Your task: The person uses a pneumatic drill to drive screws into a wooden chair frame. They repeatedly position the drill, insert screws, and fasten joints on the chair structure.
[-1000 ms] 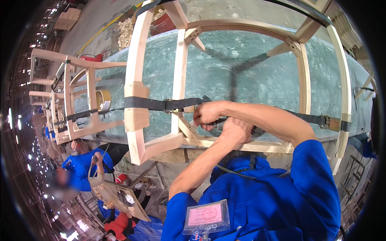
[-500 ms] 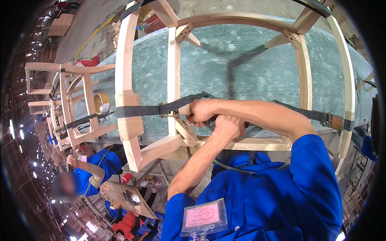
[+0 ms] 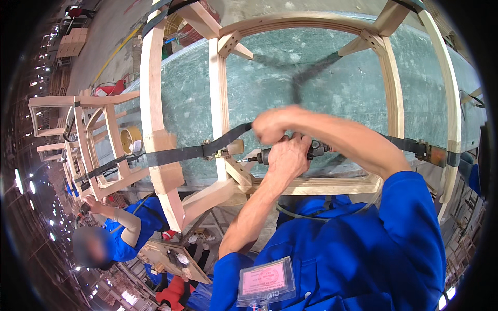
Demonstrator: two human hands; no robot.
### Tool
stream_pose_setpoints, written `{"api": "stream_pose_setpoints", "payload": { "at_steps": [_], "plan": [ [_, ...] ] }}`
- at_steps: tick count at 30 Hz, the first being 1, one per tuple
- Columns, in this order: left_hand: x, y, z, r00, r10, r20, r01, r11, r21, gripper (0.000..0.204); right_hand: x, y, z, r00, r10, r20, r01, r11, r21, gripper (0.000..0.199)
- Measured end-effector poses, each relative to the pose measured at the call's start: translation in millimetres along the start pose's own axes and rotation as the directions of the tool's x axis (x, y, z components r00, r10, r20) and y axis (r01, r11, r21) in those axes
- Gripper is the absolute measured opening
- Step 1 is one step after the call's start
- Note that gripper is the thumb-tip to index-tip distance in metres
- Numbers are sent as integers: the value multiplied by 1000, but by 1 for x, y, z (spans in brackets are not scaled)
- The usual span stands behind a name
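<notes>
My left hand (image 3: 291, 157) is wrapped round a dark power screwdriver (image 3: 263, 156), its bit pointing left toward the frame. Just above it, my right hand (image 3: 272, 126) is closed on the end of a black strap (image 3: 228, 139), slightly blurred. That strap runs left through a metal ratchet buckle (image 3: 222, 151) beside a wooden upright and round the outer leg of a pale wooden chair frame (image 3: 220, 88). Cardboard padding (image 3: 165, 147) sits between strap and leg. A second buckle (image 3: 426, 154) holds the strap at the right-hand leg.
The frame rests on a green worktop (image 3: 321, 78). Left of it stand another strapped chair frame (image 3: 85, 140) and a tape roll (image 3: 130, 140). A thin hose (image 3: 306, 216) loops before my body. A co-worker in blue (image 3: 124, 228) is at the lower left.
My right hand has left the buckle and moved up, drawing the strap end taut to the upper right. The screwdriver in my left hand now shows more fully. The view has shifted slightly.
</notes>
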State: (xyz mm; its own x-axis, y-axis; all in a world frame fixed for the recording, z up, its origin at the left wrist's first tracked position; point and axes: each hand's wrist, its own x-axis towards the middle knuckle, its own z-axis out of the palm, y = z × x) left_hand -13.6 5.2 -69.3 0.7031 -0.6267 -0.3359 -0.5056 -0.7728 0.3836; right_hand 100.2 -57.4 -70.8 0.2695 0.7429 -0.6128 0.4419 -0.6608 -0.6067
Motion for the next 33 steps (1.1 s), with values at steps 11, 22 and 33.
{"api": "stream_pose_setpoints", "payload": {
  "at_steps": [11, 22, 33],
  "plan": [
    [8, -2, 1, 997, -72, 33, 71, 997, 28, 41, 48, -22, -53, 639, -280, -716, -16, 926, -377, 37],
    [6, -13, 2, 996, -87, 12, 86, 996, 7, 35, 57, -14, -49, 590, -320, -742, 37, 928, -370, 36],
    [-2, -7, -5, 996, 14, -88, -7, 997, 80, 30, 29, -7, -58, 543, -234, -807, 213, 967, -137, 36]
  ]
}}
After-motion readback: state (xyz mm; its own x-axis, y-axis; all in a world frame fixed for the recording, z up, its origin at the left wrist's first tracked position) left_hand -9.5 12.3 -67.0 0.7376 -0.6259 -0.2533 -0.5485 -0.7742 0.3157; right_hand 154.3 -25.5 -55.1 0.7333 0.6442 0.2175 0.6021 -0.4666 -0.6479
